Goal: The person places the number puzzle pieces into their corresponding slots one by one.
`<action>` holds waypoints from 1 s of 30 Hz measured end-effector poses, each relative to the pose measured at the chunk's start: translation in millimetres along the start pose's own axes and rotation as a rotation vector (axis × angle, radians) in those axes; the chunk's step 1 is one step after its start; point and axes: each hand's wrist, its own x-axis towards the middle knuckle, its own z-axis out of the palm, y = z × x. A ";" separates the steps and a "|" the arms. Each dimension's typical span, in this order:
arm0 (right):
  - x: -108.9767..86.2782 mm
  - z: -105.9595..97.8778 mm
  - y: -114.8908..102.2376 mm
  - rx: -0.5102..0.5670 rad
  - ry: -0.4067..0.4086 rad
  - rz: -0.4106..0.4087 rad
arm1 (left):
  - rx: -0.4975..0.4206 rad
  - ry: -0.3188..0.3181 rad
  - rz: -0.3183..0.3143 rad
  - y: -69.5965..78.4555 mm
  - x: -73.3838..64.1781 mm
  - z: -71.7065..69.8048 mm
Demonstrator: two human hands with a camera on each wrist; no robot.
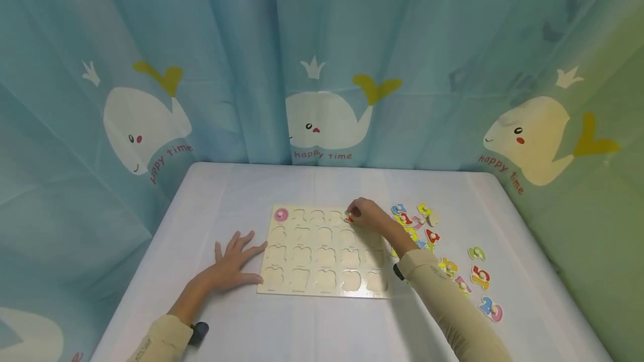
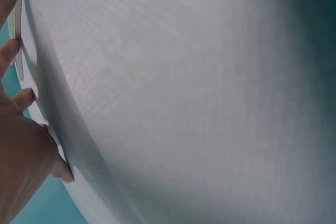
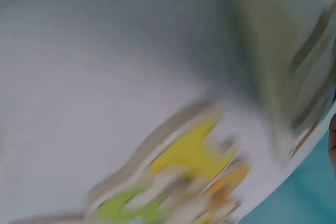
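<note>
A pale wooden number puzzle board (image 1: 285, 293) with rows of cut-out recesses lies on the table. A pink round piece, looking like a zero (image 1: 280, 214), sits in its top left recess. Over the top row, my right hand (image 1: 369, 217) pinches a small red number piece (image 1: 349, 218) by fingertips and thumb; the hand covers part of the recesses. In the right wrist view only a sliver of that hand (image 3: 333, 142) shows. My left hand (image 1: 228, 270) lies spread at the board's left edge, fingertips touching it. The left wrist view shows the same hand (image 2: 23, 153) with fingers extended.
Several colourful number pieces with knobs lie scattered right of the board, among them a red-orange fifteen (image 1: 480, 277) and a blue-pink piece (image 1: 491, 309). Some are partly hidden by the right forearm. A blue curtain (image 1: 241, 99) with whales hangs behind the white table (image 1: 226, 328).
</note>
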 end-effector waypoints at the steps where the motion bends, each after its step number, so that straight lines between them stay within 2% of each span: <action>1: 3.3 3.7 -4.2 -0.007 -0.004 -0.014 | -0.003 0.001 0.000 -0.1 0.0 0.1; 10: 24.0 30.2 -39.1 -0.032 -0.029 -0.102 | 0.003 -0.001 -0.008 0.0 -0.4 0.0; 18: 38.9 38.2 -61.6 -0.043 -0.040 -0.159 | -0.008 -0.009 -0.005 0.3 -0.7 -0.9; 25: 43.7 39.9 -70.3 -0.090 -0.039 -0.162 | -0.013 -0.009 -0.003 -1.3 -0.5 -1.3; 30: 48.2 46.5 -76.1 -0.065 -0.031 -0.161 | -0.010 -0.006 -0.011 -2.4 0.9 -0.4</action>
